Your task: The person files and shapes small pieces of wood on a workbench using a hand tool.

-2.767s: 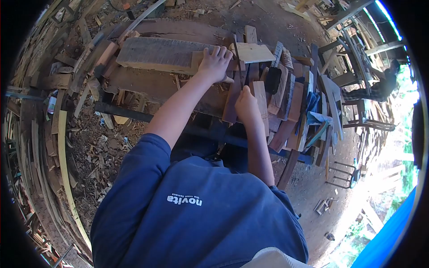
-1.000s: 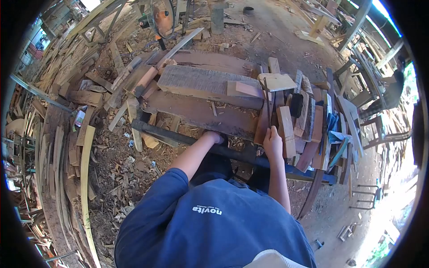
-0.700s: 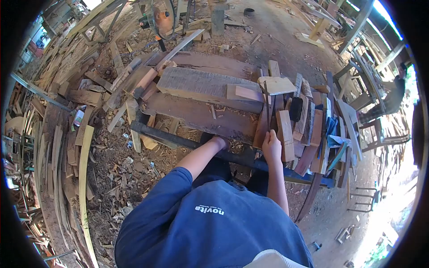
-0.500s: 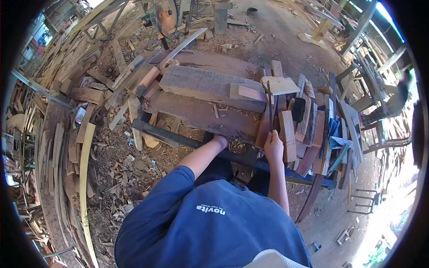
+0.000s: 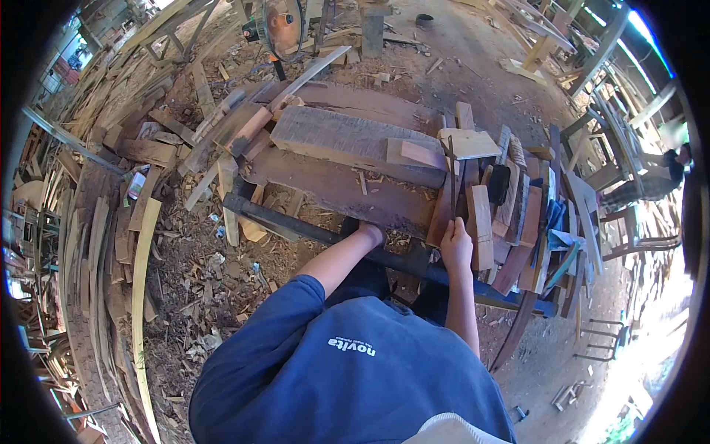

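Observation:
My right hand (image 5: 457, 243) is closed around the near end of a long, thin dark bar (image 5: 452, 177), which points away from me over the wood on the bench. Its exact kind does not show. Under its far end lies a pale flat board (image 5: 470, 145), and a reddish-brown block (image 5: 441, 214) sits just left of my hand. My left hand (image 5: 376, 234) hangs by the near side of the bench, next to the dark front rail (image 5: 296, 223); its fingers are hidden from view. Beyond it lies a brown plank (image 5: 325, 185) with shavings on it.
A thick grey beam (image 5: 333, 137) lies across the bench. Several wood pieces and a black box-like object (image 5: 498, 183) crowd the right side. A fan (image 5: 283, 29) stands at the back. Stacked planks (image 5: 144, 288) and scraps cover the ground at left. A person (image 5: 658, 174) is at far right.
The whole view has shifted slightly, with the bench now a little lower and further right. Both hands keep nearly the same places, and the right still grips the bar.

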The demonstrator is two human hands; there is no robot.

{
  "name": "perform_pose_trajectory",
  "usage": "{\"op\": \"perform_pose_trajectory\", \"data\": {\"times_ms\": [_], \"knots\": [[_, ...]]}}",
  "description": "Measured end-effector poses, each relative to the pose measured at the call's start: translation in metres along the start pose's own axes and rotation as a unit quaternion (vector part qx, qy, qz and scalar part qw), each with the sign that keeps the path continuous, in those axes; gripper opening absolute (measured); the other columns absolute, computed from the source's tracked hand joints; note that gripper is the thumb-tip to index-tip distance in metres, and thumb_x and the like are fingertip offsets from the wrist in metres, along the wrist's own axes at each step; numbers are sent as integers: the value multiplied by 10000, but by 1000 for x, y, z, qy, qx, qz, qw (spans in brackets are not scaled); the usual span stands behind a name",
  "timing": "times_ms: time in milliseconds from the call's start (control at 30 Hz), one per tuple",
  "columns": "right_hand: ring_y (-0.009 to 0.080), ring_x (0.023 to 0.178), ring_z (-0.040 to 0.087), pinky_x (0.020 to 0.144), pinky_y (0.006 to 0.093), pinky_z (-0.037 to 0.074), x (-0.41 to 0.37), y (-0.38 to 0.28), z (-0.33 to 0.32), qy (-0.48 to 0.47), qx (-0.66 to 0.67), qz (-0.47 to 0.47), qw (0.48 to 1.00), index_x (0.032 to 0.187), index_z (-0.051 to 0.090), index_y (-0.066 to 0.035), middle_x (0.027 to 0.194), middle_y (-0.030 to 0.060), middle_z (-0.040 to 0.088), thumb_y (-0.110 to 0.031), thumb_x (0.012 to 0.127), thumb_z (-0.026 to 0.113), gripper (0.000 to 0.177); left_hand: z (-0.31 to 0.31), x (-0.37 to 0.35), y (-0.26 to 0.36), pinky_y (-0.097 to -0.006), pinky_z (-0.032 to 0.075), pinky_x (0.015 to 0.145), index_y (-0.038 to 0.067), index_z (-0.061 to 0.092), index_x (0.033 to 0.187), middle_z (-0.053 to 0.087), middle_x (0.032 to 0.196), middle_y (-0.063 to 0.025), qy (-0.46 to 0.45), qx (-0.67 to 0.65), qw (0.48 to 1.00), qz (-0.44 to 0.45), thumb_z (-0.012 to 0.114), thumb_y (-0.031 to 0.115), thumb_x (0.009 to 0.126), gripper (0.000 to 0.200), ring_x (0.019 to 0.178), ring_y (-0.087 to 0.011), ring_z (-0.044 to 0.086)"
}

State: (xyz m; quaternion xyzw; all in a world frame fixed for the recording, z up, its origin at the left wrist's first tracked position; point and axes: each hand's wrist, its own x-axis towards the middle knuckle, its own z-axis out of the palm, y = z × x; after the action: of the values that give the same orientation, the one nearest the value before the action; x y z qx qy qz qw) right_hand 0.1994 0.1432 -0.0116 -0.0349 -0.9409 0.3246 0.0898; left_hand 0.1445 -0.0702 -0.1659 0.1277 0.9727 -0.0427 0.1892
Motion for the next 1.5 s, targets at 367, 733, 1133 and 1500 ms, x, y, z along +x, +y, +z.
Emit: {"op": "perform_pose_trajectory", "data": {"times_ms": [367,733,1133,1500], "knots": [[498,744,592,584,571,439,-2,13,3,-6,26,-4,1000,953,523,-54,758,289,607,-225,999,481,182,-115,-60,28,-433,397,1049,33,587,1288,553,1349,-202,-259,-223,932,122,454,406,976,505,1259,-354,516],[507,786,605,649,588,467,-1,5,-9,-31,53,36,997,960,481,-61,788,298,631,-273,1005,449,219,-221,-15,24,-459,445,936,49,613,1052,616,1112,-155,368,-271,878,141,637,219,876,246,1118,-346,551],[499,799,610,662,575,456,-2,-6,-31,-23,105,30,994,992,501,-41,790,296,630,-277,1009,461,240,-234,1,9,-458,441,935,118,614,1150,582,1130,-112,303,-219,925,72,785,212,756,439,1116,-327,560],[490,793,619,678,580,479,3,-10,-29,-45,68,28,996,977,501,-41,807,279,645,-270,1008,443,238,-247,22,0,-478,504,824,79,603,1095,684,1010,-164,274,-239,926,105,596,112,876,222,964,-374,646]]}}
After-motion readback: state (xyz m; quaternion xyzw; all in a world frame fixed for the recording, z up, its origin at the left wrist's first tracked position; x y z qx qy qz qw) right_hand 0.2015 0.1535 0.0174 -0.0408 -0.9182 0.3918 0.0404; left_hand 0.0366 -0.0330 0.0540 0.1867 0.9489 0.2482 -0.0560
